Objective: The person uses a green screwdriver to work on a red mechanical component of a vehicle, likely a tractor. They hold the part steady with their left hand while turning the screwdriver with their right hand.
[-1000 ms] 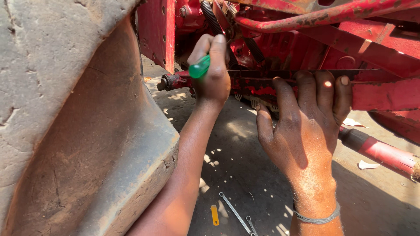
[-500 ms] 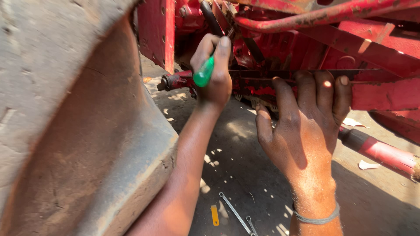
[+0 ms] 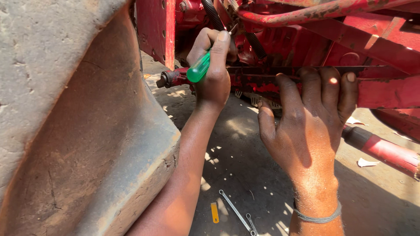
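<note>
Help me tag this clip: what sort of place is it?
Probably an outdoor repair yard: a big muddy tyre, a red machine frame the right hand grips, and a spanner on sunlit ground. The left hand holds a screwdriver.

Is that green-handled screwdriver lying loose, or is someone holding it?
Held. The left hand is wrapped around the green-handled screwdriver, its shaft angled up into the red machine; the tip is hidden.

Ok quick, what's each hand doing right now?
Left hand: closed around a green screwdriver.
Right hand: fingers curled over the red bar, gripping it.
</note>
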Motion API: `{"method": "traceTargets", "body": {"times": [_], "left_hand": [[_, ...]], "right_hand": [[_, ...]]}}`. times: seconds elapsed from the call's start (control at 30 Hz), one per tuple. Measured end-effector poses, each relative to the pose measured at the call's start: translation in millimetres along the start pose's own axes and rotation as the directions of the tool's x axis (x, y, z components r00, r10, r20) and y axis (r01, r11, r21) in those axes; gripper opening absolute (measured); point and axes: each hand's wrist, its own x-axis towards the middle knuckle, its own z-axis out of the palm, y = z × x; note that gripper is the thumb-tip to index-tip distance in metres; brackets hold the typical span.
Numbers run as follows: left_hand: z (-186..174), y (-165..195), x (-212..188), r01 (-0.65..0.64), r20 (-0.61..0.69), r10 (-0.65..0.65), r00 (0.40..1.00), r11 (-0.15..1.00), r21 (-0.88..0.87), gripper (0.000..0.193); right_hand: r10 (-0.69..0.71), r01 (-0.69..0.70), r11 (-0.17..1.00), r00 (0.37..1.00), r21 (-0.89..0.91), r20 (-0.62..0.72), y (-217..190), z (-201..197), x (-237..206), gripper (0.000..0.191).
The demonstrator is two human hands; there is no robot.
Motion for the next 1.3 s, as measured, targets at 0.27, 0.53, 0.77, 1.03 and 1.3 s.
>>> {"method": "traceTargets", "body": {"times": [0.27, 0.53, 0.77, 1.03, 1.3], "left_hand": [[5, 2, -1, 0.351, 0.129, -0.369, 0.921, 0.926, 0.140, 0.024], [11, 14, -14, -0.150, 0.392, -0.023, 0.920, 0.902, 0.404, 0.028], [7, 6, -14, 0.204, 0.334, -0.366, 0.869, 0.879, 0.432, 0.030], [3, -7, -15, 0.486, 0.324, -0.406, 0.855, 0.845, -0.223, 0.044], [-10, -42, 15, 0.676, -0.424, -0.543, 0.725, 0.679, 0.287, 0.049]], "right_hand": [[-0.005, 0.005, 1.000, 1.000, 0.002, 0.001, 3, 2, 0, 0.052], [-0.011, 0.011, 1.000, 1.000, -0.010, 0.017, 3, 1, 1, 0.051], [-0.037, 0.043, 0.936, 0.999, 0.349, -0.025, -17, -8, 13, 0.045], [-0.009, -0.044, 0.895, 0.993, 0.443, 0.117, -13, 14, 32, 0.028], [0.024, 0.046, 0.927, 0.983, 0.372, -0.182, 0, 33, 17, 0.010]]}}
